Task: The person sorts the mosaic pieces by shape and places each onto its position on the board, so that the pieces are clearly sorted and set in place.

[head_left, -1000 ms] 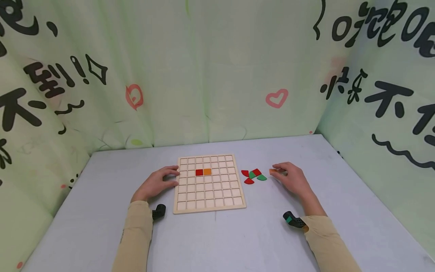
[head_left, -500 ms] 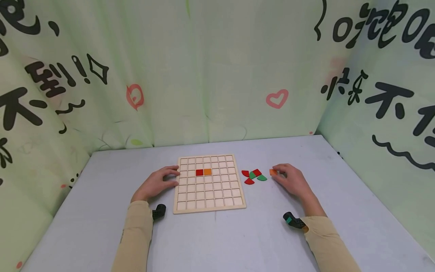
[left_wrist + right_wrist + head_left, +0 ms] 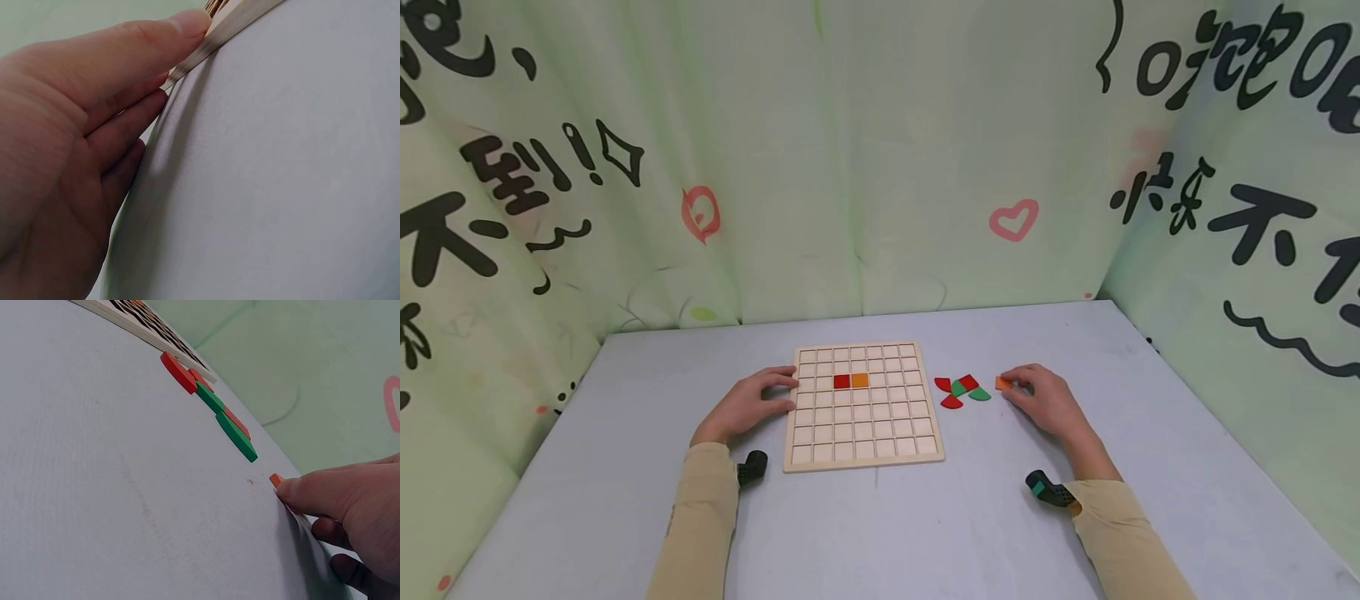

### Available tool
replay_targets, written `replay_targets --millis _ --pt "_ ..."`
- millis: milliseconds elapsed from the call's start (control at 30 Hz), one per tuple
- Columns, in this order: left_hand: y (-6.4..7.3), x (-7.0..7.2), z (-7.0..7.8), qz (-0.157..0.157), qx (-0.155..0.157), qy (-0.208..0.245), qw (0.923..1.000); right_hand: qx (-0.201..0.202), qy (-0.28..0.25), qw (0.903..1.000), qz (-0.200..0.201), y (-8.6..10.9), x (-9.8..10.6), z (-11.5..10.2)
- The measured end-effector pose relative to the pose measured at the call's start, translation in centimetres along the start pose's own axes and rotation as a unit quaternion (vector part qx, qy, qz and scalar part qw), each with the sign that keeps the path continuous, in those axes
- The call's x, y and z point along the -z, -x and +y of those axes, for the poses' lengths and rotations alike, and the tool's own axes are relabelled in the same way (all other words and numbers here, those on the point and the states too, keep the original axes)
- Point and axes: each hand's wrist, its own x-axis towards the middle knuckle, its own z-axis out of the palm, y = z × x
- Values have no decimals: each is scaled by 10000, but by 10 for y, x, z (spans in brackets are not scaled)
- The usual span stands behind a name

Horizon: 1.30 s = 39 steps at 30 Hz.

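A square wooden grid board (image 3: 867, 442) lies flat on the table, with a red square tile (image 3: 842, 382) and an orange square tile (image 3: 859, 381) side by side in its cells. My left hand (image 3: 747, 405) touches the board's left edge with fairly straight fingers. In the left wrist view the thumb (image 3: 181, 28) rests against the board's side (image 3: 240, 28). To the right of the board my right hand (image 3: 1039, 398) pinches a small orange piece (image 3: 1002, 383) between thumb and fingers. The right wrist view shows one end of that orange piece (image 3: 275, 480); the rest is hidden by the fingertips.
Between the board and my right hand lie several loose pieces: red quarter-round ones (image 3: 951, 402), a red square (image 3: 968, 382) and green ones (image 3: 979, 394). A white table surface (image 3: 880, 533) carries everything. Printed pale green curtains (image 3: 865, 167) hang behind and at both sides.
The orange piece tilts slightly differently between the right fingers, which have shifted a little around it. My left hand and the board keep their places; the head view drifts slightly.
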Motion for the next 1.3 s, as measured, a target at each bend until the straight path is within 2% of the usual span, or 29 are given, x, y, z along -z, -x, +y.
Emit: replay_targets --millis 467,800,1300 --pt "1 0 0 -1 29 88 10000 80 142 9998 -61 1 0 0" --pt "0 -1 -1 5 63 38 10000 -60 178 9997 -123 0 -1 -1" --pt "0 -1 -2 12 67 85 9999 35 229 9997 -100 0 -3 -1"
